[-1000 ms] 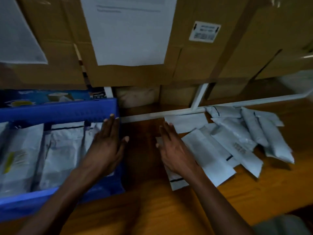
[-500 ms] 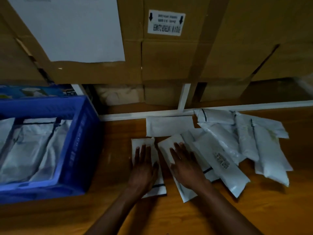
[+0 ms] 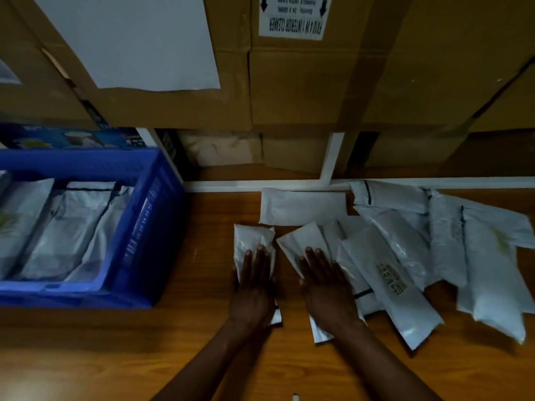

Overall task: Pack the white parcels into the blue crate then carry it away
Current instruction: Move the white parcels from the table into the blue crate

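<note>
The blue crate sits at the left of the wooden table with several white parcels lying inside it. More white parcels are spread over the table's right half. My left hand lies flat, palm down, on a small white parcel. My right hand lies flat on the neighbouring parcel, which overlaps the pile. Neither hand has its fingers curled around a parcel.
Stacked cardboard boxes form a wall behind the table, one bearing a white sheet and one a label. A white frame rail runs along the table's back edge. Bare wood lies near me.
My left hand left the crate and came down on a parcel on the table. My right hand slid onto the adjacent parcel. The view shifted right and closer.
</note>
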